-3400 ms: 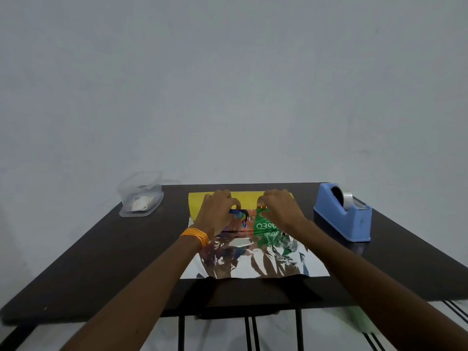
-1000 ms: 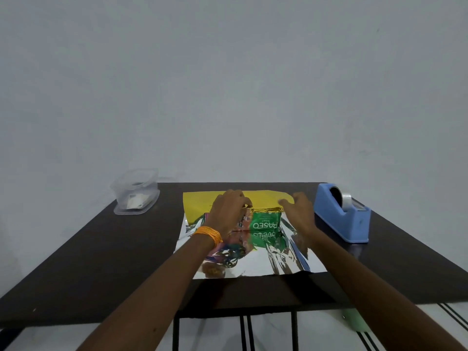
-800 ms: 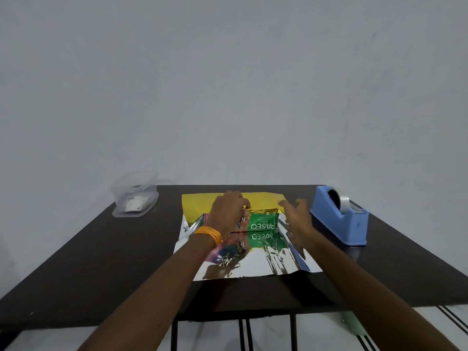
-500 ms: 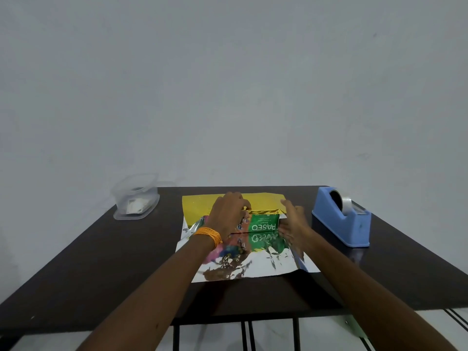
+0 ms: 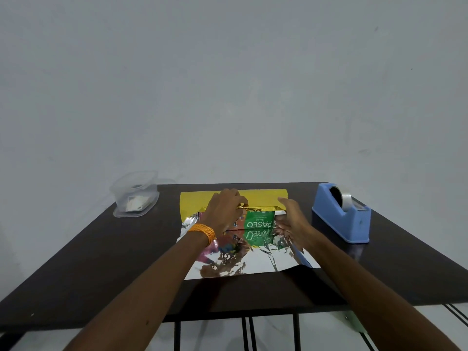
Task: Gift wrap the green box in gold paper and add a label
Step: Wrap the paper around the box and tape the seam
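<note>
The green box [image 5: 259,221], printed PASEO, lies on the gold wrapping paper [image 5: 253,262], whose shiny silver inner side faces up and mirrors the box. The paper's far flap [image 5: 263,198] shows its gold side and is folded toward me over the box's far edge. My left hand [image 5: 225,211], with an orange band at the wrist, lies on the left part of the box, its fingers curled and pinching the flap's edge. My right hand [image 5: 291,219] is held flat with straight fingers against the box's right end. The box's left part is hidden.
A blue tape dispenser [image 5: 342,216] with a tape roll stands at the right of the dark table [image 5: 101,262]. A clear plastic container [image 5: 135,193] holding small paper pieces sits at the back left. The paper's near edge lies close to the table's front edge.
My right hand has left the top of the box and moved to its right end, fingers straightened. My left hand has stayed on the box holding the flap.
</note>
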A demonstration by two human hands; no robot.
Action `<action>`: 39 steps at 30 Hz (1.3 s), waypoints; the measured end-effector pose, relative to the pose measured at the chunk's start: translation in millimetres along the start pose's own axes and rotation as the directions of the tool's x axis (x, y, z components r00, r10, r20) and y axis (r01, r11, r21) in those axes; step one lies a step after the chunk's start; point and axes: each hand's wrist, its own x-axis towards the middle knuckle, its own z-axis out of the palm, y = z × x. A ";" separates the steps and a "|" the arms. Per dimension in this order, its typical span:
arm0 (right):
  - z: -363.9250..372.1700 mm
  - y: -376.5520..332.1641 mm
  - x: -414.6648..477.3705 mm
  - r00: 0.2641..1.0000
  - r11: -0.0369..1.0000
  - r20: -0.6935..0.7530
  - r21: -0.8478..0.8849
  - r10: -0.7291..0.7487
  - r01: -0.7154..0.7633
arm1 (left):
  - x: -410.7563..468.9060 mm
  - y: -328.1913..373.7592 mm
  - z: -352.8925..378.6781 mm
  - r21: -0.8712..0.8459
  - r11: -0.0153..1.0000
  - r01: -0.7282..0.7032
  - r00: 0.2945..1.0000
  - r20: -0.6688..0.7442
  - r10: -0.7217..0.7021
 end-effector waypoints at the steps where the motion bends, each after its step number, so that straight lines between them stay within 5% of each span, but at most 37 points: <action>1: 0.4 -0.8 -1.6 1.000 1.000 0.010 -0.009 -0.011 0.011 | -0.1 -0.6 -0.1 0.002 1.000 0.000 1.000 0.004 0.000; 8: 0.4 -0.2 -7.0 1.000 0.999 0.022 0.031 -0.015 0.014 | 0.2 -0.4 1.0 -0.002 1.000 0.023 1.000 0.017 -0.023; 11: 1.2 1.0 -8.9 0.961 0.977 -0.220 -0.169 -0.169 0.133 | -0.4 -0.8 1.2 -0.001 1.000 0.028 1.000 0.011 -0.028; 13: -0.1 0.0 -11.2 0.823 0.805 -0.309 -0.530 -0.476 0.267 | -1.1 -0.9 2.1 -0.001 1.000 0.028 1.000 0.007 -0.028; 16: 4.2 -12.7 -16.5 0.666 0.481 -0.039 -0.723 -0.745 0.496 | -2.5 -0.1 3.3 -0.017 0.999 0.028 1.000 -0.002 -0.028; 21: 30.6 -30.7 -15.8 0.663 0.265 0.380 -0.703 -0.645 0.660 | -1.9 -1.8 1.9 -0.028 0.999 0.015 1.000 -0.013 -0.016; 28: 37.0 -24.2 -12.9 0.654 0.236 0.356 -0.732 -0.667 0.639 | -10.1 -21.7 -3.0 0.021 1.000 0.013 0.998 -0.058 -0.011; 34: 60.5 -13.8 -38.4 0.619 -0.028 0.508 -0.786 -0.600 0.618 | -5.4 -27.6 -3.8 0.038 0.999 0.016 0.999 -0.038 -0.015; 39: 69.6 1.1 -44.2 0.672 0.102 0.639 -0.692 -0.375 0.715 | -3.4 -28.3 2.2 0.044 0.998 0.043 0.998 -0.045 -0.041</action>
